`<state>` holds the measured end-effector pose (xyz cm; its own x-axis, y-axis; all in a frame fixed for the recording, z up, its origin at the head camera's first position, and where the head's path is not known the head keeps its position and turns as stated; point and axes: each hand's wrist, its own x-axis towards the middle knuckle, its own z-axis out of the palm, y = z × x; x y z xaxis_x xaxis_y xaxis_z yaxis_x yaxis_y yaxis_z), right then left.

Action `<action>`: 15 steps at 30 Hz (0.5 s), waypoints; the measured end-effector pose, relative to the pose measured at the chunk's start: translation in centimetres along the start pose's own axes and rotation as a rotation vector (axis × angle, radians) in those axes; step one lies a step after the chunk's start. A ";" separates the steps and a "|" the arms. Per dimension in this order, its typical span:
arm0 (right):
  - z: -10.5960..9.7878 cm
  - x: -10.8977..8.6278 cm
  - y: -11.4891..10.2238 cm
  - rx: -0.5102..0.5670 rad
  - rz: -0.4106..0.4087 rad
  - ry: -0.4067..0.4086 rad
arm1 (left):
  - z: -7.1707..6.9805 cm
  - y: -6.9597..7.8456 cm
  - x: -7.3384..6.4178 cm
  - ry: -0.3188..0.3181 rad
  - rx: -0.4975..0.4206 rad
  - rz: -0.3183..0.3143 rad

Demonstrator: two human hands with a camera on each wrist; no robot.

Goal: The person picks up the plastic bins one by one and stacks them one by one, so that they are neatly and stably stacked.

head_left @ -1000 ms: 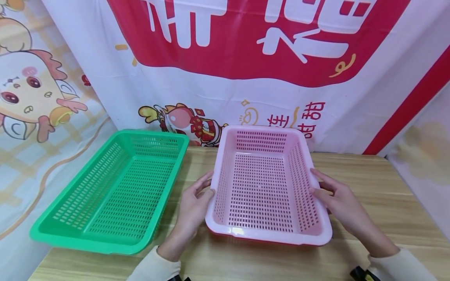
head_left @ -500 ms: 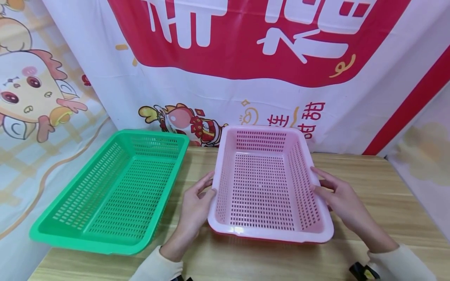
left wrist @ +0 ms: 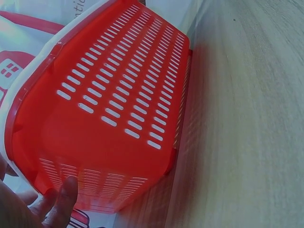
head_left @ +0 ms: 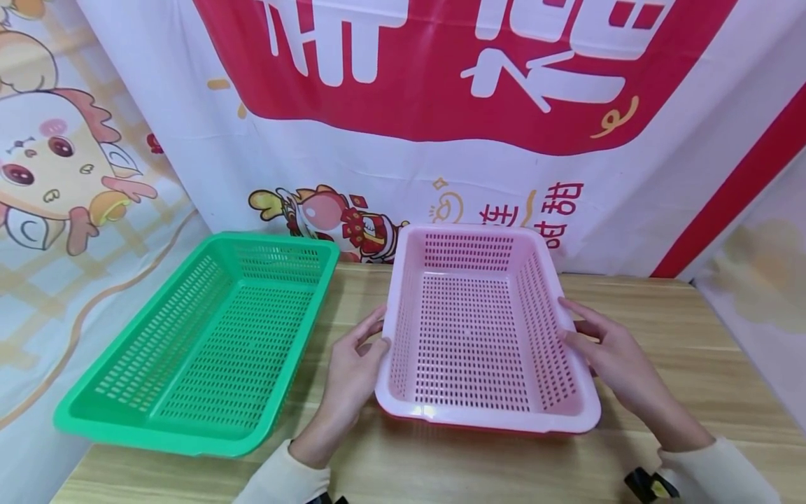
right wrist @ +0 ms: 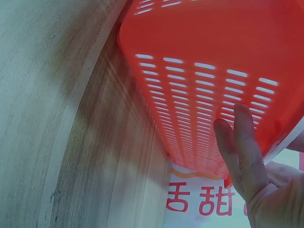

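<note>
"Pink mesh plastic: where does that basket (head_left: 467, 336) sit in the head view?"

"By the middle of the tabletop's (head_left: 680, 336) back edge, right of the green basket (head_left: 247, 337), which lies along the left edge. The left hand (head_left: 355, 364) and right hand (head_left: 617, 360) each grip a long side of its rim, thumbs on top."

"And from the left wrist?"

"A red outer wall (left wrist: 102, 110) under the pale rim; perhaps a pink basket nested in a red one. That hand's fingers (left wrist: 67, 195) reach below the rim. Whether the base touches the tabletop, I can't tell."

"The right wrist?"

"More slotted red, with two fingers (right wrist: 250, 154) against it or just off it."

"So which step?"

"Placing or steadying the basket, I'd judge. The next move calls for even support: both sides kept level if it's shifted, both grips loosened together if it's seated."
</note>
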<state>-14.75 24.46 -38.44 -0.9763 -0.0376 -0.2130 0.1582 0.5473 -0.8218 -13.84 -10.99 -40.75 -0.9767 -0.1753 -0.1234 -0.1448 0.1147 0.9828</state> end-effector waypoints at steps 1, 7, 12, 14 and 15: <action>0.0 0.0 0.0 -0.001 0.000 0.000 | 0.0 0.0 0.0 0.001 0.001 -0.001; 0.1 -0.1 0.2 -0.030 -0.019 0.015 | -0.1 0.0 -0.1 -0.001 0.000 0.008; 0.3 -0.2 0.3 -0.033 -0.053 0.025 | -0.2 -0.1 -0.1 -0.003 -0.004 0.015; 0.4 -0.2 0.3 -0.032 -0.056 0.026 | -0.3 -0.2 -0.1 -0.008 -0.012 0.030; 0.4 -0.2 0.3 -0.033 -0.055 0.025 | -0.4 -0.2 -0.1 -0.009 -0.014 0.038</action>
<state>-14.42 24.33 -38.86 -0.9868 -0.0476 -0.1547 0.1000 0.5725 -0.8138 -13.69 -11.41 -40.88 -0.9829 -0.1620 -0.0873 -0.1055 0.1074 0.9886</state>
